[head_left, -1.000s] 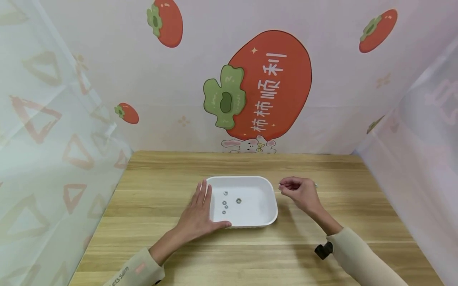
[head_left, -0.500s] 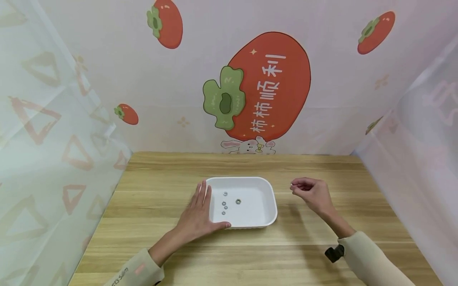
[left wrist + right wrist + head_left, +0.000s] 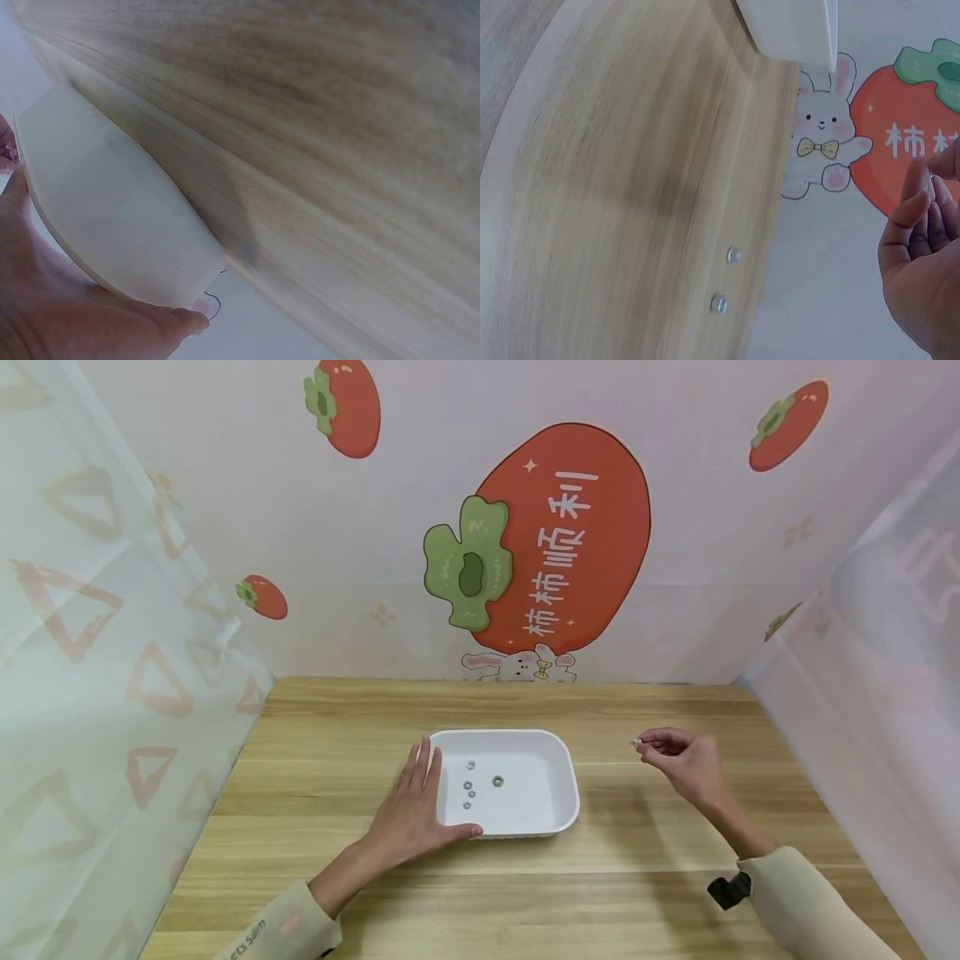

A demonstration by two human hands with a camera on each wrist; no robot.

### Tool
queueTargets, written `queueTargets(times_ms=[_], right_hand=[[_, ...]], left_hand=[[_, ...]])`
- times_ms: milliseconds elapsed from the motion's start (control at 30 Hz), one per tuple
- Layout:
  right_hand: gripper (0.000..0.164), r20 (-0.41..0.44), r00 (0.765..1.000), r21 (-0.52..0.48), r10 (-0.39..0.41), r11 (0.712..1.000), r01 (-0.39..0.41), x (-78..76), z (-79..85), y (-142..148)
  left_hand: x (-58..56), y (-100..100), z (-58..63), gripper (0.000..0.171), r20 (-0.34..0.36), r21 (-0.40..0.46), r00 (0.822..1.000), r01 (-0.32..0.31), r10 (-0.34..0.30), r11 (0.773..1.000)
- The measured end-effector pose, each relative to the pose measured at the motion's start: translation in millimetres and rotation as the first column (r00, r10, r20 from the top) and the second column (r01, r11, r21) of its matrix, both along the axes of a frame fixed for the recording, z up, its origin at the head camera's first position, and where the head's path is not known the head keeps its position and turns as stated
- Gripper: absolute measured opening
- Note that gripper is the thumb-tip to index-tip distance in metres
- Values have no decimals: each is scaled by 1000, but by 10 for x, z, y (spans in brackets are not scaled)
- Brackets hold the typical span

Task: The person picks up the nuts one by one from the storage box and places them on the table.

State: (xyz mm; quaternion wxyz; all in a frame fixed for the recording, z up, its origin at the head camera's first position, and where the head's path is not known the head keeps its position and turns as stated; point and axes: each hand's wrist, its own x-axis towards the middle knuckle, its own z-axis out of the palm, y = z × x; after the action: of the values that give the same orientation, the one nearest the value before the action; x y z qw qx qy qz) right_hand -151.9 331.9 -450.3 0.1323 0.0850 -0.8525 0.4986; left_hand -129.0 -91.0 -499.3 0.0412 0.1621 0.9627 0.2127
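Observation:
A white tray (image 3: 528,814) sits mid-table with several metal nuts (image 3: 497,782) lying in it. My left hand (image 3: 408,818) rests against its left end, fingers straight along the left rim and thumb on the front rim. In the left wrist view, that thumb (image 3: 176,321) lies along the edge of the tray. To the right of the tray, my right hand (image 3: 686,768) is above the table, pinching a small metal nut (image 3: 637,742) between thumb and fingertips. The right wrist view shows it only as a tiny glint at the fingertips (image 3: 919,176).
Two more small metal nuts, one here (image 3: 734,256) and the other nut (image 3: 718,303) nearer the camera, lie on the wooden table (image 3: 570,902) in the right wrist view. A patterned backdrop (image 3: 337,543) stands behind the table and along both sides.
My right hand has moved to the right, away from the tray, its fingertips still pinched together. My left hand and the tray have stayed put, and the nuts in the tray look unchanged.

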Motion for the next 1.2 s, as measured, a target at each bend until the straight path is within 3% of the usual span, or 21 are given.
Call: queueTargets(times_ms=[400, 633, 1033, 1200], right_hand=[[13, 0, 996, 34, -87, 996, 87, 4, 63, 286], [16, 41, 990, 36, -136, 990, 134, -5, 15, 513], [16, 0, 987, 197, -161, 967, 158, -61, 31, 803], [14, -33, 987, 293, -156, 943, 159, -103, 11, 863]], left_hand=[[-7, 4, -5, 137, 3, 4, 1000, 3, -3, 1000], [6, 9, 8, 137, 0, 0, 1000, 13, -13, 1000], [2, 9, 1, 137, 4, -6, 1000, 10, -10, 1000], [2, -7, 6, 138, 7, 0, 1000, 6, -6, 1000]])
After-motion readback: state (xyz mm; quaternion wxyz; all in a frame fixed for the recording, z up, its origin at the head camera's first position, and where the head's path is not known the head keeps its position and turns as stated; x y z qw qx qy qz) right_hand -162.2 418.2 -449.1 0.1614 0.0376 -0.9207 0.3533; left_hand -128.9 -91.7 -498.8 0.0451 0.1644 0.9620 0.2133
